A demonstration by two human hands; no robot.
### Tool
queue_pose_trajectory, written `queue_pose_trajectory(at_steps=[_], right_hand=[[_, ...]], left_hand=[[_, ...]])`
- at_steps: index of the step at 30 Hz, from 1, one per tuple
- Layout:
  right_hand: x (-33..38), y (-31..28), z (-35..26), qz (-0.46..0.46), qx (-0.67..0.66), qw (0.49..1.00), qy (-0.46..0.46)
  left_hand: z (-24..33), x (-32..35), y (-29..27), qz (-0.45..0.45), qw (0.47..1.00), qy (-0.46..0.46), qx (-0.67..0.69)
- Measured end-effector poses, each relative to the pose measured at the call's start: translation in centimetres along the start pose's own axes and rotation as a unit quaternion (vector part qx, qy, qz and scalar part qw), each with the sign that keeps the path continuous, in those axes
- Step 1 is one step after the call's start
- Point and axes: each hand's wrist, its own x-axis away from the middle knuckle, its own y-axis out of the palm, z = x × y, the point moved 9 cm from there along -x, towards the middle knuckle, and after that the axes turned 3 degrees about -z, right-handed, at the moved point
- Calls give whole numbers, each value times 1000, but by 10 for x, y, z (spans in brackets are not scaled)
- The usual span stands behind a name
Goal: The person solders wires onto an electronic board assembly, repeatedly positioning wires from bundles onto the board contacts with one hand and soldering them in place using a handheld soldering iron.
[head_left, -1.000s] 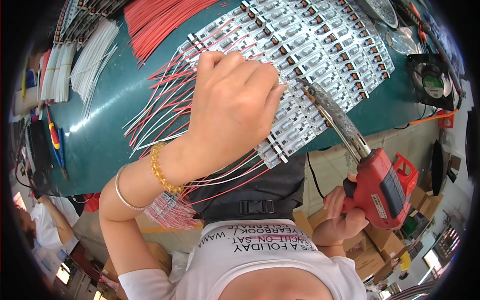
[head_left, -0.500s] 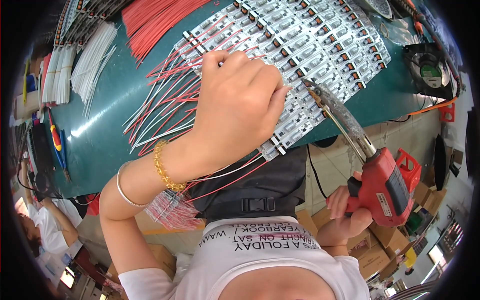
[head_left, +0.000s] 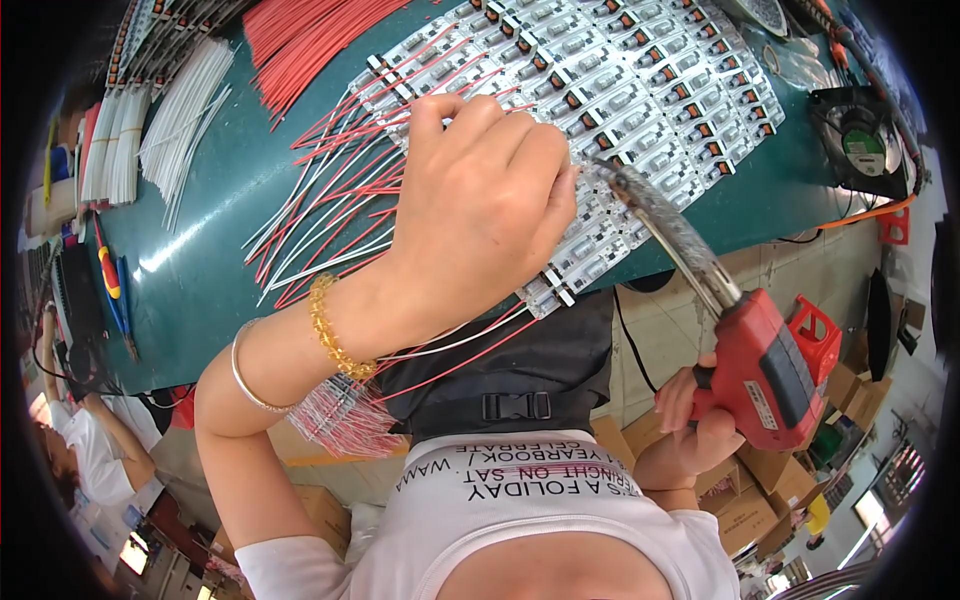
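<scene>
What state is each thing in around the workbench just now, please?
Circuit boards: laid out in rows.
Soldering gun: held, nose over the boards; powered or not, cannot tell.
Left hand: curled over the boards, fingertips mostly hidden.
Right hand: closed round the soldering gun.
Red wire pile: loose, roughly aligned.
White wire pile: loose, fanned out.
Black fan: running or stopped, cannot tell.
Waist buckle: fastened.

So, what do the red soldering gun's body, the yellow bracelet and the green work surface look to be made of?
Red gun body: probably moulded plastic, satin, with dark inset panels.
Yellow bracelet: translucent, glossy beads; glass, stone or resin, can't tell.
Green work surface: perhaps rubber or vinyl, smooth, showing a bright streak of reflected light.
</scene>
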Motion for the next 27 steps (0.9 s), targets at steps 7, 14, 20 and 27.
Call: queue_pose_trajectory(at_steps=[7, 14, 20, 27], right_hand=[[-11, 13, -12, -30, -12, 999, -16], [-11, 14, -11, -26, -20, 999, -9], [-9, 9, -10, -12, -40, 999, -13], [-6, 8, -12, -6, -27, 1000, 8]], left_hand=[[1, 0, 0, 0, 1000, 8, -11], [2, -1, 0, -15, 1000, 4, -13], [1, -2, -2, -45, 998, 22, 44], [14, -4, 1, -84, 987, 111, -81]])
